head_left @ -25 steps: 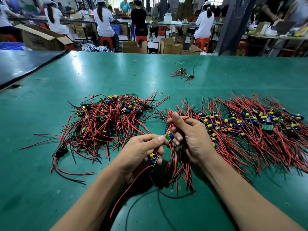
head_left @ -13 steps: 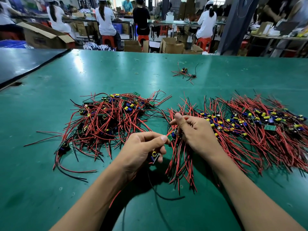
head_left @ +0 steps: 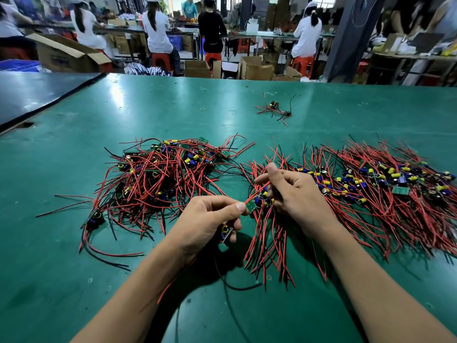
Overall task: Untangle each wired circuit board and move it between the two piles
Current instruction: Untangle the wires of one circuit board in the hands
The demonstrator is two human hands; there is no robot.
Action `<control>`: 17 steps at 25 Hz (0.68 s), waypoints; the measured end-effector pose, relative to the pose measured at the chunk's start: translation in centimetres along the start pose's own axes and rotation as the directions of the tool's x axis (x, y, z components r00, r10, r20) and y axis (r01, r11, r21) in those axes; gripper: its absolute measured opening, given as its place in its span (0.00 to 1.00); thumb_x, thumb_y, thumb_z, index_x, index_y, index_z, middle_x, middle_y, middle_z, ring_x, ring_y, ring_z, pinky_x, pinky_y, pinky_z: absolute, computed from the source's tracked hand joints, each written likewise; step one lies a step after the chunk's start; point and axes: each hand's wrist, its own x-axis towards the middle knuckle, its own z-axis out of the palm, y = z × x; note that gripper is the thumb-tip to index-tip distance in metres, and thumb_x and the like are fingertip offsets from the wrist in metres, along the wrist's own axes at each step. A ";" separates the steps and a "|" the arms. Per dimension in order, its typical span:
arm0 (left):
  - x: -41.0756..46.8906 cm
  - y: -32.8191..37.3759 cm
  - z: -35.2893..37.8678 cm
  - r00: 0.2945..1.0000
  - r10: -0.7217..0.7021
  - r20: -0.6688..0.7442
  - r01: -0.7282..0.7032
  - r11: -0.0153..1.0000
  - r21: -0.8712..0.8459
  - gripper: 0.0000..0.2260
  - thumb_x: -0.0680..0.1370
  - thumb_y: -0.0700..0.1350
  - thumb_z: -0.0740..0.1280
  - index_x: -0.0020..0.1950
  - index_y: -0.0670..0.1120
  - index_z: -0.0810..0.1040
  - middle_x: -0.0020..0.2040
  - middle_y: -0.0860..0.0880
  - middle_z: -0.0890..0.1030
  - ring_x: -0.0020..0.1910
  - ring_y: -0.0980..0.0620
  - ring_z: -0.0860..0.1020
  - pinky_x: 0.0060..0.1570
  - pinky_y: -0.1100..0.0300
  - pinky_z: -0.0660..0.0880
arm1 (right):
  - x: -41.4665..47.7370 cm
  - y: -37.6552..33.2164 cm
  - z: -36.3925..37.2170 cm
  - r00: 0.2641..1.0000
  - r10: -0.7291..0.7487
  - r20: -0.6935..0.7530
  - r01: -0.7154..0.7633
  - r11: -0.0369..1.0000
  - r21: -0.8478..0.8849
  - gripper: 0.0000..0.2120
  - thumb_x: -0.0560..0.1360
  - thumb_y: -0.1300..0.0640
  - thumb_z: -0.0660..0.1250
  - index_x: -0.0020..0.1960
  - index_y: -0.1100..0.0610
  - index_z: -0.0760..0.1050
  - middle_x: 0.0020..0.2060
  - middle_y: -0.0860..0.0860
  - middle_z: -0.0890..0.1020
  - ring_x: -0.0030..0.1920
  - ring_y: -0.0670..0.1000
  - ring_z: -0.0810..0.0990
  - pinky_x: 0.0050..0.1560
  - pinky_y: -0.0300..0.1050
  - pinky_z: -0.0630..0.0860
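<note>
Green matted surface (head_left: 173,107), glossy, with overhead light reflected at its far left. A darker surface (head_left: 37,95) adjoins it on the left. Beyond the far edge: open cardboard boxes (head_left: 254,68) on the floor, workers (head_left: 155,33) seated backs turned on red stools (head_left: 159,61) at long benches (head_left: 259,34), and a dark pillar (head_left: 346,38) at right.

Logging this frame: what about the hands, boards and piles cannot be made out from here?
Head view only.
1. Board in the left hand: mostly covered by its curled fingers; its wires run under the hand.
2. Right hand: its own back hides how many red wires it pinches.
3. Right pile: cut off by the frame's right edge.
4. Stray board far across the table: too small for component detail.
</note>
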 end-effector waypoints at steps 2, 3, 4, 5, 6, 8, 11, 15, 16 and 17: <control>-0.1 0.2 -0.1 1.000 -0.007 0.013 0.007 1.000 -0.003 0.09 0.71 0.45 0.71 0.41 0.38 0.82 0.29 0.44 0.77 0.23 0.50 0.73 0.26 0.63 0.71 | 0.0 -0.4 -0.2 0.980 0.152 0.128 -0.179 0.955 0.235 0.22 0.77 0.40 0.63 0.44 0.57 0.85 0.29 0.49 0.75 0.21 0.44 0.63 0.22 0.35 0.59; -0.1 0.3 -0.1 1.000 -0.009 0.019 0.009 1.000 -0.001 0.09 0.71 0.45 0.71 0.41 0.38 0.82 0.29 0.44 0.77 0.23 0.50 0.73 0.26 0.63 0.71 | 0.1 -0.5 -0.4 0.974 0.166 0.152 -0.200 0.949 0.243 0.22 0.77 0.41 0.62 0.44 0.57 0.85 0.29 0.49 0.75 0.20 0.44 0.63 0.22 0.35 0.58; -0.1 0.3 -0.1 1.000 -0.011 0.024 0.011 1.000 0.003 0.09 0.71 0.45 0.71 0.41 0.38 0.82 0.29 0.44 0.77 0.23 0.50 0.73 0.26 0.63 0.71 | 0.0 -0.4 -0.5 0.976 0.156 0.153 -0.184 0.964 0.193 0.22 0.78 0.41 0.62 0.45 0.58 0.85 0.29 0.50 0.74 0.20 0.44 0.63 0.22 0.35 0.59; -0.1 0.3 0.0 1.000 -0.013 0.028 0.013 1.000 0.009 0.09 0.72 0.44 0.71 0.41 0.38 0.82 0.29 0.44 0.77 0.23 0.50 0.73 0.26 0.63 0.71 | 0.0 -0.4 -0.6 0.983 0.131 0.131 -0.145 0.984 0.103 0.22 0.79 0.42 0.62 0.46 0.58 0.85 0.29 0.50 0.74 0.20 0.44 0.63 0.21 0.34 0.59; -0.1 0.2 0.0 1.000 -0.017 0.026 0.017 1.000 0.016 0.08 0.73 0.44 0.71 0.42 0.38 0.82 0.30 0.44 0.77 0.23 0.50 0.73 0.26 0.63 0.71 | 0.0 -0.4 -0.5 0.989 0.107 0.100 -0.110 0.993 0.031 0.21 0.81 0.44 0.62 0.46 0.59 0.85 0.29 0.50 0.73 0.21 0.44 0.64 0.21 0.34 0.59; -0.1 0.1 0.0 0.999 -0.031 0.008 0.031 0.999 0.018 0.07 0.75 0.42 0.70 0.42 0.38 0.83 0.30 0.44 0.78 0.24 0.49 0.73 0.26 0.63 0.72 | 0.0 -0.1 -0.2 0.987 0.144 0.067 -0.149 0.986 0.076 0.21 0.83 0.46 0.61 0.45 0.60 0.84 0.28 0.51 0.73 0.20 0.44 0.63 0.21 0.33 0.58; -0.1 0.2 0.0 0.998 -0.055 -0.019 0.055 0.998 -0.002 0.07 0.75 0.42 0.70 0.43 0.39 0.83 0.31 0.43 0.79 0.24 0.49 0.74 0.26 0.63 0.71 | 0.0 -0.5 0.0 0.938 0.313 0.150 -0.346 0.881 0.324 0.23 0.81 0.42 0.62 0.45 0.59 0.85 0.28 0.50 0.72 0.18 0.43 0.61 0.19 0.32 0.57; -0.1 0.8 -0.1 0.992 -0.062 -0.115 0.056 0.997 -0.048 0.08 0.77 0.44 0.69 0.47 0.38 0.81 0.37 0.43 0.84 0.28 0.47 0.81 0.30 0.62 0.75 | -0.2 -0.7 0.3 0.912 0.368 0.183 -0.411 0.824 0.390 0.31 0.70 0.33 0.67 0.54 0.60 0.83 0.29 0.48 0.73 0.19 0.42 0.61 0.18 0.33 0.58; 0.0 1.0 -0.1 0.988 -0.055 -0.147 0.041 0.994 -0.100 0.07 0.78 0.43 0.67 0.48 0.39 0.80 0.39 0.43 0.85 0.31 0.46 0.83 0.31 0.60 0.78 | -0.3 -0.6 0.4 0.926 0.341 0.162 -0.377 0.855 0.357 0.29 0.70 0.33 0.67 0.55 0.59 0.83 0.29 0.48 0.74 0.19 0.42 0.62 0.18 0.33 0.59; 0.0 1.3 -0.1 0.983 -0.049 -0.176 0.018 0.985 -0.172 0.06 0.79 0.43 0.66 0.48 0.40 0.78 0.40 0.42 0.85 0.34 0.45 0.84 0.33 0.58 0.81 | -0.6 -0.5 0.6 0.950 0.276 0.148 -0.308 0.908 0.285 0.24 0.73 0.36 0.68 0.53 0.56 0.83 0.30 0.49 0.75 0.20 0.43 0.64 0.19 0.33 0.60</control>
